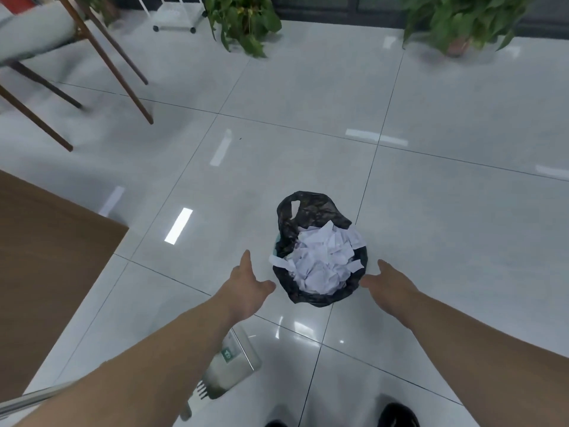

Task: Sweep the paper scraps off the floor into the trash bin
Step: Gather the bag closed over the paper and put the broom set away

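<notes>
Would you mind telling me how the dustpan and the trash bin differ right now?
The trash bin is lined with a black bag and heaped with white paper scraps; the dustpan shows none in its visible part. The trash bin is in plain view; the dustpan is half hidden under the left forearm. The bin looks dark, the dustpan pale and silvery. Both sit on the tiled floor.

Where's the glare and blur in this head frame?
Head view: bright glare streaks on the glossy floor; chair at top left smeared by motion blur; trash bin, left hand and right hand fairly sharp; wide-angle distortion bows straight lines.
</notes>
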Motion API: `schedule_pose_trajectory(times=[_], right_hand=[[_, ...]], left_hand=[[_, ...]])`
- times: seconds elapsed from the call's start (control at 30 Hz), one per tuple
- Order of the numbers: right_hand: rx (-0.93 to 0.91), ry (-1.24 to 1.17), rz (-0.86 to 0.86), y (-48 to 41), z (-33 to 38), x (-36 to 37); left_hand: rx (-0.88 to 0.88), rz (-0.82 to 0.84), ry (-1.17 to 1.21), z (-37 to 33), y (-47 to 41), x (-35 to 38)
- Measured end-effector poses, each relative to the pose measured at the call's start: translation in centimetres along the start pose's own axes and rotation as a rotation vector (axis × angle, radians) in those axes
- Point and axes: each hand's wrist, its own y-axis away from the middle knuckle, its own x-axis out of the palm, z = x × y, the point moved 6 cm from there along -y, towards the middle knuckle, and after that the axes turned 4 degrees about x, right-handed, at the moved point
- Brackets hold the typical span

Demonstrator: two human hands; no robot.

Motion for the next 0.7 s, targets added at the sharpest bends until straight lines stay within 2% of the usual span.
schedule_pose_trajectory(times=[0.27,0.53,0.7], right_hand=[[0.092,-0.216,0.0,-5.7,-1.1,3.2],[0.149,-0.306,-0.015,-9.0,-0.9,4.9],[0.109,-0.362,-0.098,-9.8,-0.6,4.9]], left_hand=[[-0.026,0.052,0.03,2.0,-5.6,4.7],[-0.022,0.068,0.101,2.2,-9.4,8.0],[0.041,0.015,-0.018,2.1,-10.6,8.6]])
